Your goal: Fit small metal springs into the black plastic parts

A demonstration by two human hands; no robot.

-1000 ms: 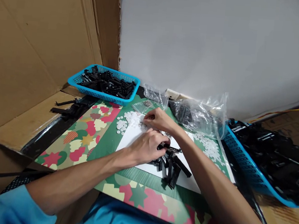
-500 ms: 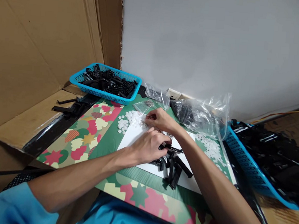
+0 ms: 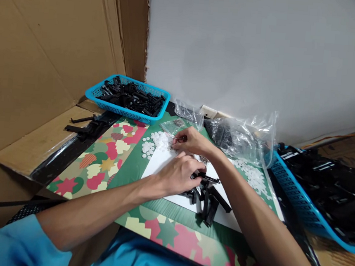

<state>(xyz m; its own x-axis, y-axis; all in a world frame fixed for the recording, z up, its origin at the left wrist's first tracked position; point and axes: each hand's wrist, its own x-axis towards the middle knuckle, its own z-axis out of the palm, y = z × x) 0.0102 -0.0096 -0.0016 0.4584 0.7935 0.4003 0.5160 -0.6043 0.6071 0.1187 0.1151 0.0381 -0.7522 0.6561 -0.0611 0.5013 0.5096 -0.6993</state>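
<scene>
My left hand [image 3: 182, 173] is closed round a black plastic part [image 3: 206, 177] whose slim end sticks out to the right. Just beyond it my right hand [image 3: 192, 141] reaches across, fingertips pinched over small metal pieces at the edge of the white discs [image 3: 162, 140]. Whatever lies between those fingertips is too small to make out. Several loose black parts [image 3: 211, 208] lie on the white sheet [image 3: 156, 164] below my hands. Another small metal pile [image 3: 204, 159] shows beside my right wrist.
Blue baskets of black parts stand at the back left [image 3: 122, 110] and right [image 3: 302, 202]. Clear plastic bags [image 3: 245, 141] lie along the wall. More white discs [image 3: 251, 176] are right of my right forearm. Black parts [image 3: 86, 129] rest on the left edge.
The whole view has shifted slightly, so the scene sits a little further right. Both hands keep nearly the same places and grips.
</scene>
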